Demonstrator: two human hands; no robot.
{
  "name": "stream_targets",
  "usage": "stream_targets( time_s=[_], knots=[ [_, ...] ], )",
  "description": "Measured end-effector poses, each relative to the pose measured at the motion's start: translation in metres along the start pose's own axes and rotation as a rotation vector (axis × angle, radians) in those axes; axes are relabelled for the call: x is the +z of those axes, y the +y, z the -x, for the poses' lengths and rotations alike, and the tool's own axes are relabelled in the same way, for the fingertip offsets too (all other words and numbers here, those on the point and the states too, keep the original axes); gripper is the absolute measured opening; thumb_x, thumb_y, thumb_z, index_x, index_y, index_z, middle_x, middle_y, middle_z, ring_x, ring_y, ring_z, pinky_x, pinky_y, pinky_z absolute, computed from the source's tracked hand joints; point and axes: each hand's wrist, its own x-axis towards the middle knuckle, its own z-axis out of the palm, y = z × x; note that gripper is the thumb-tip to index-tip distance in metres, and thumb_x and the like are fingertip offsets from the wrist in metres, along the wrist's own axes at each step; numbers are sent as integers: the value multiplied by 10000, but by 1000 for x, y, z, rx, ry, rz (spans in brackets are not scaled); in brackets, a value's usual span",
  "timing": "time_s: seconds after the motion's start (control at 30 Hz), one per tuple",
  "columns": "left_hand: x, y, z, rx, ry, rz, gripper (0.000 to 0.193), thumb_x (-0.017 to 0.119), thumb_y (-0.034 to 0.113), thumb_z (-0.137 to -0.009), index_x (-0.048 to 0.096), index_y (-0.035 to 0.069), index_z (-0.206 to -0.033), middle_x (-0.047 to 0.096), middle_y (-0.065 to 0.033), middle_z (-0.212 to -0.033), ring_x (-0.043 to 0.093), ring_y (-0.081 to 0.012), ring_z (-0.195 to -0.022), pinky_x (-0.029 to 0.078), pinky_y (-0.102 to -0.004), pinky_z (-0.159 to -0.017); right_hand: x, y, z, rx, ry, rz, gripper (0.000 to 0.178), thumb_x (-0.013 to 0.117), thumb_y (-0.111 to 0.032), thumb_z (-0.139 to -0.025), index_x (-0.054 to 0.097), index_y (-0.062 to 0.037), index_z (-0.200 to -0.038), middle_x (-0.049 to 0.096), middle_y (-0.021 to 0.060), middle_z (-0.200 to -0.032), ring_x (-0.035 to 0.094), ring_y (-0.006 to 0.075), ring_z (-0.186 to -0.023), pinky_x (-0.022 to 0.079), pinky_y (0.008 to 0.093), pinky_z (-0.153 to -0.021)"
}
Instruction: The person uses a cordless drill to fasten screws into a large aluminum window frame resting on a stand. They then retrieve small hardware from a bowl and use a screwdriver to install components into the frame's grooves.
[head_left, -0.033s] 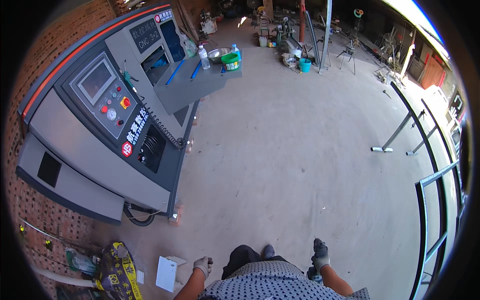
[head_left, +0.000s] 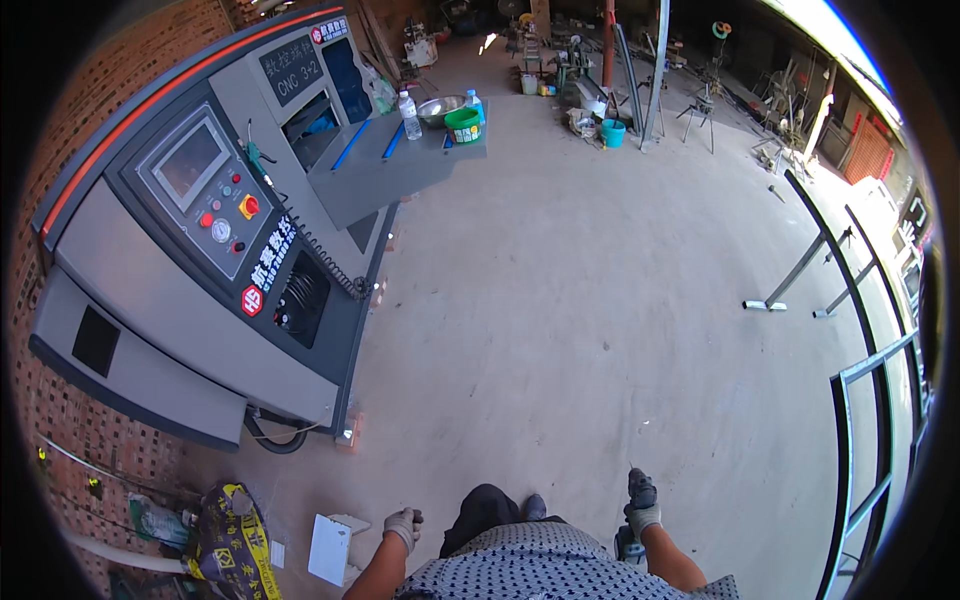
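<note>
While gripping a dark cordless drill (head_left: 641,487) in the gloved right hand (head_left: 646,516), holds the gloved left hand (head_left: 402,527) loosely closed.

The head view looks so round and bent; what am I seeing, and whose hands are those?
There's no robot here. A camera worn on the head looks down over the wearer's patterned shirt, and its wide lens bends straight edges. The wearer's own gloved right hand grips a dark power tool, perhaps a drill; the gloved left hand is loosely curled, with nothing clearly visible in it. Ahead on the left stands a large grey machine; its ledge bears a clear bottle, a metal bowl and a green tub.
</note>
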Motion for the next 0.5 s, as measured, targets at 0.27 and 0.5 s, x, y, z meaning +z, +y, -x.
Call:
stream_targets(
  time_s=[0.27,0.5],
  knots=[
    [142,187,-91,98,-102,78,320,520,355,-1070,675,81,-1014,619,-20,-768,459,-109,-502,361,-270,-414,-20,-207,-133,-282,114,19,285,640,-187,-847,690,-94,-1111,694,48,-897,639,171,-725,555,364,-669],
    [267,411,-134,246,-199,114,288,544,322,-1067,657,57,-1054,592,-25,-786,448,-95,-519,350,-247,-421,8,-278,-183,-175,-161,405,480,643,-217,-810,618,-148,-1284,699,79,-1141,697,243,-957,566,388,-827]
  ],
)
